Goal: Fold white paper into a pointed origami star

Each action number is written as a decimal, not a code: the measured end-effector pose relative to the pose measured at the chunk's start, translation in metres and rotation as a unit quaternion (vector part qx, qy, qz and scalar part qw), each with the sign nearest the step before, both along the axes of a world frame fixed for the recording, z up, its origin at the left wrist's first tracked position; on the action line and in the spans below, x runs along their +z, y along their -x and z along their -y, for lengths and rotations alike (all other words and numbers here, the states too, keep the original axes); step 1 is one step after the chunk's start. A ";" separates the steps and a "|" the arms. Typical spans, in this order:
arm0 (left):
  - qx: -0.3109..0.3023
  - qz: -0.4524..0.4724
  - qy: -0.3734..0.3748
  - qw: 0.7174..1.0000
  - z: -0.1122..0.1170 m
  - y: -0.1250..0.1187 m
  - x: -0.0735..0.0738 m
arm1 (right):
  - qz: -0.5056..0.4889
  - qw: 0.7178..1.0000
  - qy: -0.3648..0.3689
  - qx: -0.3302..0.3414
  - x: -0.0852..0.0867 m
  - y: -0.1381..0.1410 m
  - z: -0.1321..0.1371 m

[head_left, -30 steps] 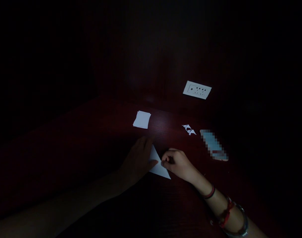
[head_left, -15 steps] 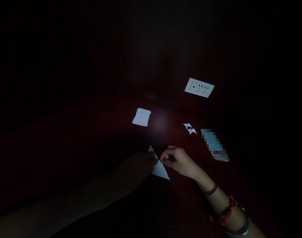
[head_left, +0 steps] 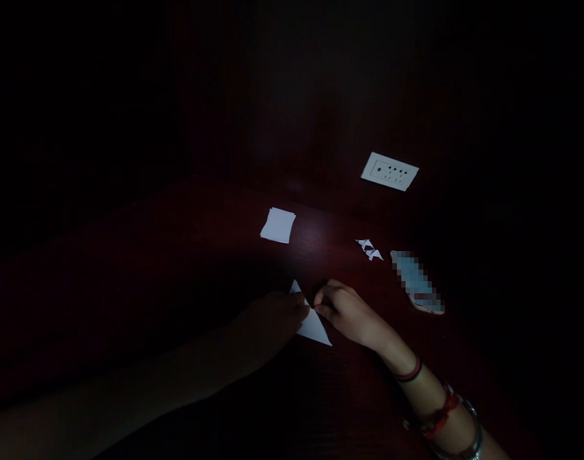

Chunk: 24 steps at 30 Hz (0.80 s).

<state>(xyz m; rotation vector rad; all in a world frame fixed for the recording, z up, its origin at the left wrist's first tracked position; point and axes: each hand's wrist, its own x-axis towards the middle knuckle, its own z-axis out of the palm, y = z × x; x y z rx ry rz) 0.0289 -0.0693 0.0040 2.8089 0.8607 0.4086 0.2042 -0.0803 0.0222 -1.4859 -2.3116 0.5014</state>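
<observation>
The scene is very dark. A white paper folded into a triangle (head_left: 314, 327) lies on the dark red table (head_left: 200, 243) in front of me. My left hand (head_left: 270, 319) rests on the triangle's left side, in shadow, fingers curled down onto it. My right hand (head_left: 344, 310) pinches the triangle's right edge with fingers closed, touching the left hand's fingertips. Bracelets and a bangle circle the right wrist.
A small stack of white square papers (head_left: 278, 225) lies farther back. Small folded paper pieces (head_left: 369, 249) sit to the right, beside a phone (head_left: 416, 281). A white wall socket (head_left: 390, 171) is behind them.
My left hand slid down and back, uncovering the triangle's top tip. My right hand shifted slightly left along the paper's edge until the fingertips meet.
</observation>
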 end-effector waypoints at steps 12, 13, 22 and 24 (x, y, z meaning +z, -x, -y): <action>0.043 -0.067 -0.040 0.996 0.009 -0.003 -0.007 | -0.025 0.994 0.101 -0.027 0.002 0.004 -0.004; 0.042 -0.068 -0.042 0.996 0.008 -0.003 -0.007 | -0.028 0.994 0.104 -0.029 0.002 0.004 -0.004; 0.013 -0.059 -0.074 0.995 0.005 -0.002 -0.013 | 0.014 0.998 0.060 0.000 0.005 0.007 -0.003; 0.014 -0.058 -0.080 0.995 0.005 -0.002 -0.014 | 0.034 0.998 0.041 0.019 0.005 0.007 -0.002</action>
